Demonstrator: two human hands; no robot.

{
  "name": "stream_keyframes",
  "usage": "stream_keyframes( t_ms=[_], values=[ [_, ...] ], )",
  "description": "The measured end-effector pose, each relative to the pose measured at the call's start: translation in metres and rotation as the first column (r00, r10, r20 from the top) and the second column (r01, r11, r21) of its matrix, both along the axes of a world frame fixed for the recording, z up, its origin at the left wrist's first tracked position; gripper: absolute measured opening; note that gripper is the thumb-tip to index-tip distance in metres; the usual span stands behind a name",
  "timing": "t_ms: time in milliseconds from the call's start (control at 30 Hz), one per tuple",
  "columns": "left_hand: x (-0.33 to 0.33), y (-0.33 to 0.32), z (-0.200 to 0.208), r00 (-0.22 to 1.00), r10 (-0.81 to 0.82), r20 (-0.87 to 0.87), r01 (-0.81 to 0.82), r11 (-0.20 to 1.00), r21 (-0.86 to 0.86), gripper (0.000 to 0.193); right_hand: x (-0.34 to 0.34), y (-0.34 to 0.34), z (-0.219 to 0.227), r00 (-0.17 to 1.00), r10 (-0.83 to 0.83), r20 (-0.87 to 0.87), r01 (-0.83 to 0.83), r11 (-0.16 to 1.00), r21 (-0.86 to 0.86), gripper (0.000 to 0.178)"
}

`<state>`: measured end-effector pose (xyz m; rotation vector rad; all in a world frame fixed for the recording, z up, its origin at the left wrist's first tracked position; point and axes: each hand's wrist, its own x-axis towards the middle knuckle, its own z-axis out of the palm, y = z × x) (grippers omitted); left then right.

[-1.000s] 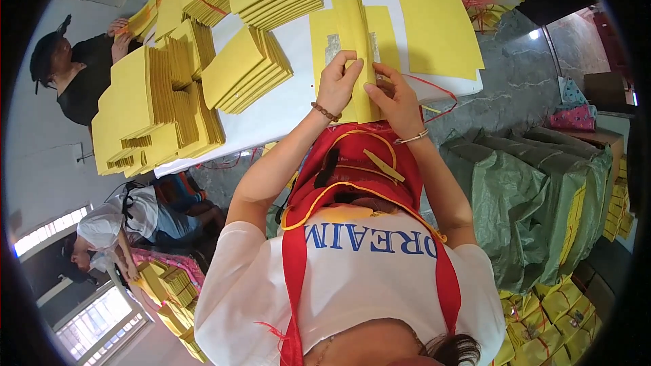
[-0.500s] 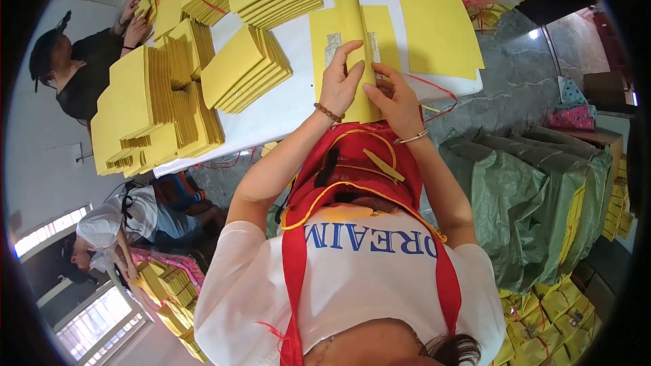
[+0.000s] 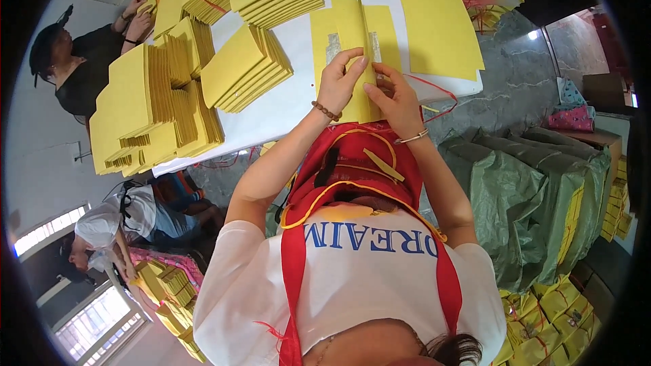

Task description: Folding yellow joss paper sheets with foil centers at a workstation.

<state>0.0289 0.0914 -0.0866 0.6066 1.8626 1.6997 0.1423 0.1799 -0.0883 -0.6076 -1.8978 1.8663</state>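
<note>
A yellow paper sheet point(image 3: 390, 30) with silvery patches lies at the table's near edge. Its middle flap point(image 3: 348, 20) is rolled up into a standing fold. My left hand point(image 3: 341, 81) is closed on that fold from the left, thumb and fingers pinching the paper. From the right, my right hand point(image 3: 399, 100) grips the same fold, its thumb on the edge and the other fingers curled. Both hands are close together on the near half of the sheet. The paper between the fingers is partly hidden.
Folded yellow paper stacks point(image 3: 247, 71) cover the table's left side. A flat yellow pile point(image 3: 437, 20) lies right of my sheet, near red string point(image 3: 444, 95). Green sacks point(image 3: 502, 196) stand on the floor at right. Two other people point(image 3: 85, 61) work at left.
My left hand has slid slightly toward me along the fold, its fingers closing nearer the right thumb. My right hand has stayed in place.
</note>
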Motion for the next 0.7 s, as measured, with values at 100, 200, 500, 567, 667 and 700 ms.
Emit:
stream_keyframes(
  t_ms=[100,200,500,567,667,700],
  values=[
    [-0.003,-0.001,-0.007,0.998,-0.011,-0.054,0.015,0.997,0.081,0.034,-0.001,-0.002,0.003,1.000,0.005,-0.012,-0.005,1.000,0.003,0.046],
    [-0.005,-0.002,-0.012,0.999,-0.018,-0.037,0.020,0.998,0.058,0.034,-0.001,-0.001,0.003,1.000,0.017,-0.014,-0.018,1.000,-0.011,0.046],
    [-0.004,-0.002,-0.009,0.995,-0.013,-0.096,0.019,0.998,0.064,0.033,0.000,-0.002,0.004,1.000,0.011,-0.003,-0.011,1.000,-0.010,0.045],
    [-0.004,-0.001,-0.008,0.996,-0.010,-0.094,0.019,0.996,0.090,0.032,0.000,-0.002,0.002,1.000,0.016,-0.007,-0.017,0.999,-0.032,0.046],
    [-0.004,-0.004,-0.003,1.000,-0.030,-0.001,0.030,0.998,0.049,0.028,0.001,0.000,0.004,0.999,0.019,0.030,-0.018,1.000,-0.021,0.046],
    [-0.004,-0.004,-0.002,0.995,-0.045,0.090,0.046,0.999,-0.016,0.025,0.002,0.001,0.005,0.997,0.016,0.069,-0.017,1.000,0.013,0.046]
  ],
)
